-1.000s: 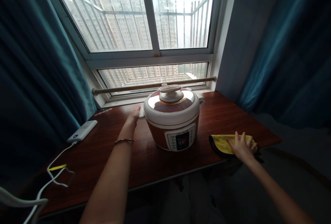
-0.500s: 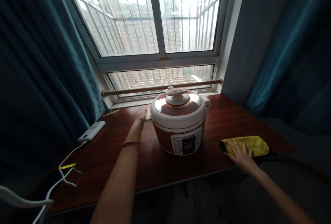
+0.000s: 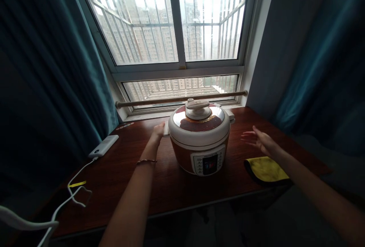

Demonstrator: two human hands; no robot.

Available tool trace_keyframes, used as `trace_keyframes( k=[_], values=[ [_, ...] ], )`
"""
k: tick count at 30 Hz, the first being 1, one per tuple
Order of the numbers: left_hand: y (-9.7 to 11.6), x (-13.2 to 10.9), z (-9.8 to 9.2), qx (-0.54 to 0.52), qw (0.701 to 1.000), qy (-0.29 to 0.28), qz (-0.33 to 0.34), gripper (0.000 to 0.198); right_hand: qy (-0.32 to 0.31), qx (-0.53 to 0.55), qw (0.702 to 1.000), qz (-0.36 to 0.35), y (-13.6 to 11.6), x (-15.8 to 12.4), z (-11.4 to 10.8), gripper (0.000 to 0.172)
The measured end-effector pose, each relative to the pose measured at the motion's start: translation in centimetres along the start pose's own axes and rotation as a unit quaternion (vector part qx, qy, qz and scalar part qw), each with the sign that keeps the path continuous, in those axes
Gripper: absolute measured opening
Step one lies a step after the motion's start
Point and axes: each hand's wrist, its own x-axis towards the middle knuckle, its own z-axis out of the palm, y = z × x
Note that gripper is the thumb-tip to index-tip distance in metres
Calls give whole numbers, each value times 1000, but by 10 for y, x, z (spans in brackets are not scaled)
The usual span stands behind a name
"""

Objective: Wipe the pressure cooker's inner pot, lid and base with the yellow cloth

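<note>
Cooker: the white and brown electric cooker (image 3: 199, 140) stands upright on the dark red table (image 3: 165, 197), lid (image 3: 212, 124) on, control panel (image 3: 209, 161) towards the person.
Left hand: the left hand (image 3: 158, 130) is curled at the near-left side handle (image 3: 166, 128), apparently gripping it; the fingertips are hidden.
Right hand: the right hand (image 3: 264, 141) is open, fingers stretched towards the cooker, holding nothing, apart from the cooker.
Cloth: the yellow cloth (image 3: 266, 168) with black edging lies right of the cooker; the right forearm covers its right end.
Table's left side: a white power bank (image 3: 103, 146), with a white cable (image 3: 80, 170) and a yellow tie (image 3: 77, 184).
Behind: a barred window (image 3: 145, 30) between blue curtains (image 3: 54, 68); the cooker's top blocks part of the rail (image 3: 154, 102).
Since half a second ago: the right hand, then spread on the cloth, is off it and nearer the cooker; the left hand remains at its handle.
</note>
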Motion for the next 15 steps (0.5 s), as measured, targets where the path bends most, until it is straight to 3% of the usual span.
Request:
trace_keyframes(
  k=[3,6,8,10,13,15],
  values=[
    [3,0,-3,33,999,6,-18,22,-51,122,987,96,-69,37,6,55],
    [8,-11,-12,39,999,1,-35,32,-56,92,980,170,-106,71,13,58],
    [10,-24,-22,33,998,-11,-51,38,-60,52,976,204,-115,90,17,65],
    [11,-36,-34,-16,994,-66,-89,44,-73,15,971,229,-116,103,19,73],
    [12,-47,-48,-162,955,-183,-169,41,-79,-27,964,251,-113,116,23,78],
    [13,-48,-49,-222,938,-183,-193,30,-64,-49,964,254,-110,122,26,80]
  ],
)
